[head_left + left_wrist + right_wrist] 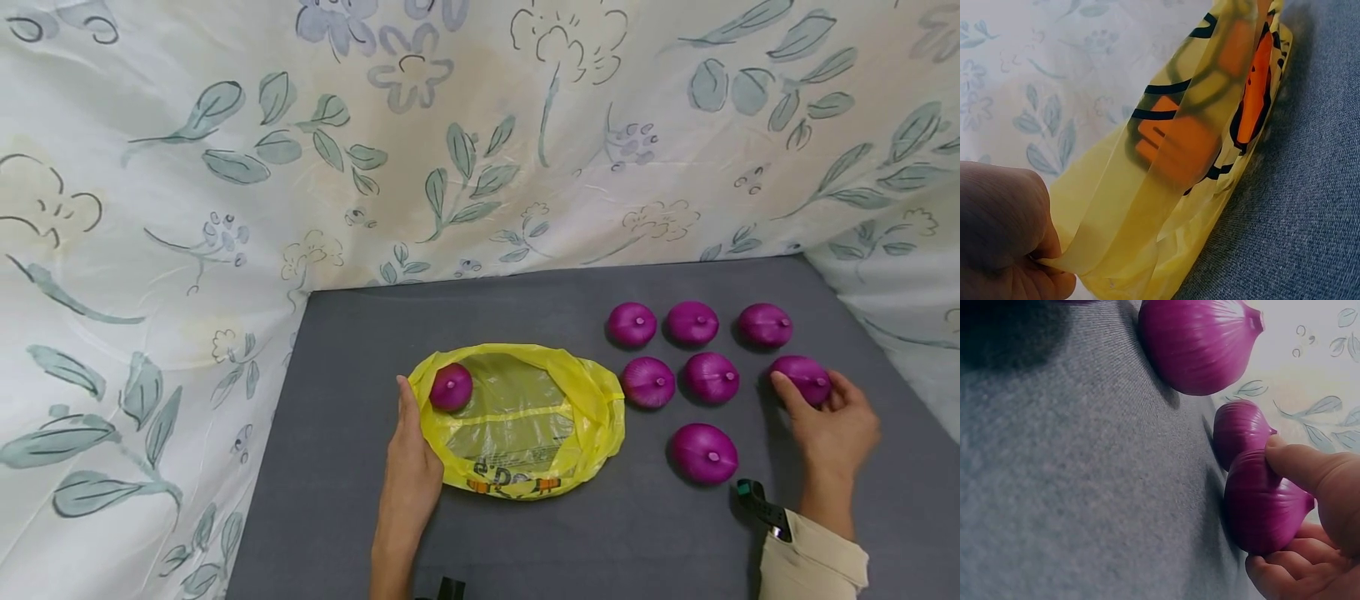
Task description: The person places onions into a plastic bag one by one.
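Note:
A yellow plastic bag [600, 417] lies with its mouth wide open in the middle of the table, and one purple onion [452, 387] sits inside near its left side. My left hand [408, 467] pinches the bag's left rim; the left wrist view shows the thin yellow film [1122, 206] between thumb and fingers. At the right, my right hand [836, 425] grips another purple onion [801, 379] between thumb and fingers. In the right wrist view this onion [1266, 503] is close to the grey cloth, with a second onion [1238, 431] behind it.
Several more purple onions stand in loose rows right of the bag, the nearest onion [703, 454] toward the front and another onion [648, 383] beside the bag's right rim. Grey cloth [322, 517] covers the table. A floral curtain [480, 125] hangs behind and at both sides.

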Tool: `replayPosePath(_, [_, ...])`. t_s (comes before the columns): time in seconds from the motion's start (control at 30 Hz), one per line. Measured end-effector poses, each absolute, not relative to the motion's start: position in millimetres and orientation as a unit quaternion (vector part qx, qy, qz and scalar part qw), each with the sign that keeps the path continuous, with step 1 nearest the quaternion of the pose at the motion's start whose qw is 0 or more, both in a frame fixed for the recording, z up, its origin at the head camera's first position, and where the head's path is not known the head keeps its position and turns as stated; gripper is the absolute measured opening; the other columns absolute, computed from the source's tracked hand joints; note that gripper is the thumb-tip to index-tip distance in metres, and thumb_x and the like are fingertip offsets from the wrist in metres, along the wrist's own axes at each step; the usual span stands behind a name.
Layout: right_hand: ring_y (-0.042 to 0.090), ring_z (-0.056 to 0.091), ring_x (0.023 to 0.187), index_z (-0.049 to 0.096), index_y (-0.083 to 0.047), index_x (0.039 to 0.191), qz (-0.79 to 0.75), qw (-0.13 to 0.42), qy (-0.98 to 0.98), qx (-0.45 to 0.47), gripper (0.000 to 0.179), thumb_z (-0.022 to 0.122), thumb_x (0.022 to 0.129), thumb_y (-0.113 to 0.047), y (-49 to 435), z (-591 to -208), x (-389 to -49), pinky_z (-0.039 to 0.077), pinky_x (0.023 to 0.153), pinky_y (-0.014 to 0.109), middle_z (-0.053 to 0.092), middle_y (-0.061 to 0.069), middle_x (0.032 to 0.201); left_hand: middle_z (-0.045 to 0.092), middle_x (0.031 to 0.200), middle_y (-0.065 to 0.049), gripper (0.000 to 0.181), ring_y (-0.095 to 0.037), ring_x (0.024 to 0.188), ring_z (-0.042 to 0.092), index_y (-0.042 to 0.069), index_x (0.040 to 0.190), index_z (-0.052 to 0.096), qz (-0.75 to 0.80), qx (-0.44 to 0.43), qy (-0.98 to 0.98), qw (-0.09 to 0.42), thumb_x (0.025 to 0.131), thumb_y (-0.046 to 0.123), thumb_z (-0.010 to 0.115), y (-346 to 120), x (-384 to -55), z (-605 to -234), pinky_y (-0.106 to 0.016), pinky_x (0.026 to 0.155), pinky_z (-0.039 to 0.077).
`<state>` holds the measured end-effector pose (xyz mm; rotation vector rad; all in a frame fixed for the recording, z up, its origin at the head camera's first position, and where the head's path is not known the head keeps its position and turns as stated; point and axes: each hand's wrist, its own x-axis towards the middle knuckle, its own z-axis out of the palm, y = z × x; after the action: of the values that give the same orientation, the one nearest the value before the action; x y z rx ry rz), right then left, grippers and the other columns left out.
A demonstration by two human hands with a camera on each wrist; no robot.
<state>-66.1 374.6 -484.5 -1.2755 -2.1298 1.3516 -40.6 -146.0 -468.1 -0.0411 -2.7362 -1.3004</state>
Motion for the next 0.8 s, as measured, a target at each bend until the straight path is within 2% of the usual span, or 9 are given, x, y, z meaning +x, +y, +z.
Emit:
replayPosePath(0.13, [0.007,0.048,0.144,0.043,-0.023,0.164,0.475,0.149,-0.738,-0.455,0.093,0.086,0.085,-0.049,377.4,-483.6,-61.2,0.036,0.118,0.023,0.043,0.010,0.162,0.012,0.176,-0.012,0.092,-0.008,0.051,0.024,0.025,0.170,-0.008,-0.426,-0.016,-0.903,0.056,0.102,-0.017,0.037,-145.4,-40.7,-468.5,-0.028,0.051,0.031])
replayPosePath(0.3, [0.000,0.052,0.138,0.049,-0.027,0.160,0.499,0.158,-0.707,-0.474,0.091,0.090,0.082,-0.045,378.1,-477.6,-56.9,0.038,0.113,0.018,0.047,0.007,0.161,0.012,0.176,-0.012,0.093,-0.010,0.054,0.026,0.025,0.171,-0.007,-0.423,-0.018,-0.904,0.059,0.101,-0.018,0.038,-145.2,-40.7,-468.0,-0.028,0.052,0.032])
replayPosePath(0.53, [0.001,0.050,0.140,0.054,-0.031,0.156,0.551,0.214,-0.653,-0.474,0.090,0.096,0.077,-0.034,373.6,-457.4,-56.4,0.032,0.119,0.023,0.048,-0.001,0.161,0.011,0.177,-0.010,0.095,-0.010,0.050,0.024,0.025,0.170,-0.008,-0.424,-0.016,-0.904,0.056,0.101,-0.018,0.039,-146.9,-41.4,-468.1,-0.028,0.050,0.031])
replayPosePath(0.8, [0.004,0.052,0.140,0.061,-0.029,0.150,0.595,0.265,-0.618,-0.441,0.086,0.099,0.073,-0.023,357.5,-431.3,-55.2,0.034,0.117,0.022,0.053,-0.003,0.158,0.012,0.177,-0.012,0.092,-0.008,0.048,0.022,0.025,0.171,-0.008,-0.428,-0.017,-0.902,0.054,0.102,-0.017,0.038,-146.4,-40.0,-468.8,-0.027,0.049,0.029])
